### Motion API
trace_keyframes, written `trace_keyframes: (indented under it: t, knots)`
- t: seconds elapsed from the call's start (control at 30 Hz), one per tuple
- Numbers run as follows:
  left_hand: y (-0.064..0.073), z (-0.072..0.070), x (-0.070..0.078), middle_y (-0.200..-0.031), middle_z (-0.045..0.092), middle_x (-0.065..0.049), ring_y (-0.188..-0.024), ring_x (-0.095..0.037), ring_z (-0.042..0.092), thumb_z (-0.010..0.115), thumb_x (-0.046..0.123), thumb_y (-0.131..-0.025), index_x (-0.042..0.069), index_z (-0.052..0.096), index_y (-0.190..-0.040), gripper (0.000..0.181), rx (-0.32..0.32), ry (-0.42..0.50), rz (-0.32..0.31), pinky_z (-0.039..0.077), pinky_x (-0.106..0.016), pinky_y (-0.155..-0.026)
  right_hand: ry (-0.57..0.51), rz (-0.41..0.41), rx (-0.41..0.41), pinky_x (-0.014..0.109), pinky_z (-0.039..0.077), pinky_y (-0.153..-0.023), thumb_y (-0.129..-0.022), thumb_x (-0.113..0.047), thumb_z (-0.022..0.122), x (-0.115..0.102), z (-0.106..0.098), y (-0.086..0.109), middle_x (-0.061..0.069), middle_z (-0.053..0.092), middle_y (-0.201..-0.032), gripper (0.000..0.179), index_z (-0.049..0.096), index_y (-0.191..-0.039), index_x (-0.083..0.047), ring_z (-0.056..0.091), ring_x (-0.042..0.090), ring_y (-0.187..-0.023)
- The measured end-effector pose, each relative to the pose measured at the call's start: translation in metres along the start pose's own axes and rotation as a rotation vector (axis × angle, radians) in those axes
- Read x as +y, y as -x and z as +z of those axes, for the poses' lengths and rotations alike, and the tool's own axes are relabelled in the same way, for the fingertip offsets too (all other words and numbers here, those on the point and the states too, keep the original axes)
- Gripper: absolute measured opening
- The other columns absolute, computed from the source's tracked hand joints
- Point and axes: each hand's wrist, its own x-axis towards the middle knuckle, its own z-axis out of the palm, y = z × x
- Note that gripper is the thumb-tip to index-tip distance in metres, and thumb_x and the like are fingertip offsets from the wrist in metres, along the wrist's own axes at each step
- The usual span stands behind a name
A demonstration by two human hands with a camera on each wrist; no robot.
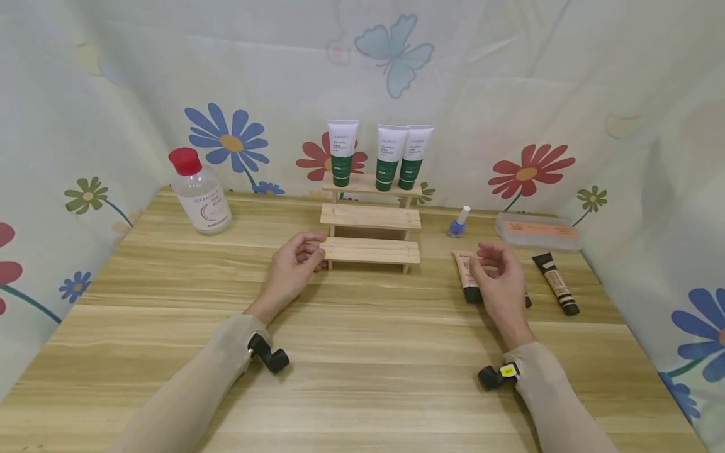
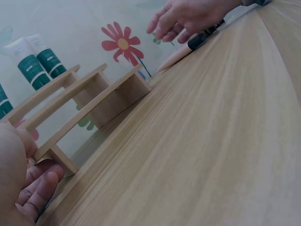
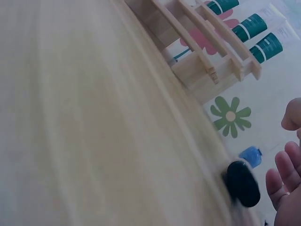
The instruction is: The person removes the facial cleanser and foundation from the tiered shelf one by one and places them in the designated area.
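A three-step wooden display rack (image 1: 370,250) stands near the back of the table. My left hand (image 1: 293,265) holds the left end of its lowest step, thumb above and fingertips beneath, as the left wrist view shows. Three white-and-green squeeze tubes (image 1: 342,165) stand on the top step, one at the left and two close together at the right. With loosely bent fingers and nothing in its grasp, my right hand (image 1: 501,283) hovers over a beige squeeze tube (image 1: 466,270) with a black cap. It partly hides another black-capped item (image 1: 528,301) beside that tube.
Right of the rack stands a blue nail polish bottle (image 1: 456,226) with a white cap. A clear flat case (image 1: 538,231) with an orange label lies at the back right, a slim black-and-beige tube (image 1: 557,284) in front of it. A clear red-capped bottle (image 1: 204,198) stands back left.
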Motion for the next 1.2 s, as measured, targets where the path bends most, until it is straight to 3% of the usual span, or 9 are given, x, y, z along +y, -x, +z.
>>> trace_keyframes:
  t: [0.27, 0.37, 0.53, 0.7, 0.87, 1.2]
  knots:
    - [0.0, 0.0, -0.001, -0.109, 0.077, -0.016, -0.093, -0.032, 0.076, 0.069, 0.018, -0.112, 0.013, 0.072, -0.137, 0.026, 0.001, -0.007, 0.0, 0.065, -0.028, -0.079, -0.168, -0.073, 0.013, 0.022, 0.057, -0.097, -0.106, -0.013, 0.075, -0.023, 0.008, -0.017, 0.007, 0.067, -0.136, 0.043, 0.062, -0.146, -0.006, 0.066, 0.027, -0.127]
    - [0.0, -0.001, -0.001, -0.109, 0.077, -0.016, -0.093, -0.032, 0.077, 0.069, 0.018, -0.112, 0.013, 0.071, -0.137, 0.026, 0.0, -0.007, 0.0, 0.066, -0.029, -0.079, -0.207, -0.106, 0.021, 0.023, 0.058, -0.101, -0.105, -0.011, 0.076, -0.033, 0.015, -0.028, 0.011, 0.066, -0.139, 0.042, 0.063, -0.145, -0.006, 0.065, 0.032, -0.13]
    - [0.001, -0.001, -0.002, -0.109, 0.077, -0.016, -0.093, -0.033, 0.077, 0.069, 0.018, -0.112, 0.013, 0.072, -0.138, 0.026, -0.002, -0.001, 0.003, 0.066, -0.031, -0.079, -0.27, -0.147, 0.037, 0.025, 0.059, -0.101, -0.103, -0.01, 0.08, -0.051, 0.03, -0.049, 0.019, 0.066, -0.141, 0.043, 0.065, -0.143, -0.006, 0.068, 0.029, -0.128]
    - [0.0, -0.001, -0.003, -0.109, 0.077, -0.016, -0.094, -0.032, 0.077, 0.069, 0.019, -0.113, 0.013, 0.072, -0.138, 0.026, -0.006, 0.009, 0.014, 0.067, -0.032, -0.081, -0.308, -0.179, 0.018, 0.027, 0.06, -0.099, -0.101, -0.014, 0.084, -0.069, 0.046, -0.07, 0.019, 0.066, -0.142, 0.047, 0.065, -0.144, -0.01, 0.067, 0.029, -0.13]
    - [-0.001, -0.001, -0.003, -0.109, 0.078, -0.015, -0.094, -0.031, 0.078, 0.069, 0.018, -0.112, 0.013, 0.072, -0.137, 0.026, -0.003, -0.001, 0.009, 0.067, -0.031, -0.08, -0.337, -0.176, -0.013, 0.027, 0.061, -0.101, -0.1, -0.014, 0.084, -0.08, 0.064, -0.089, 0.013, 0.066, -0.142, 0.05, 0.064, -0.146, -0.015, 0.066, 0.032, -0.133]
    - [0.0, -0.001, 0.0, -0.109, 0.077, -0.016, -0.095, -0.031, 0.078, 0.069, 0.017, -0.113, 0.012, 0.072, -0.138, 0.026, -0.003, 0.003, 0.005, 0.067, -0.029, -0.08, -0.363, -0.144, -0.05, 0.038, 0.06, -0.109, -0.099, -0.012, 0.084, -0.091, 0.097, -0.11, 0.021, 0.061, -0.147, 0.061, 0.056, -0.153, -0.007, 0.065, 0.029, -0.133]
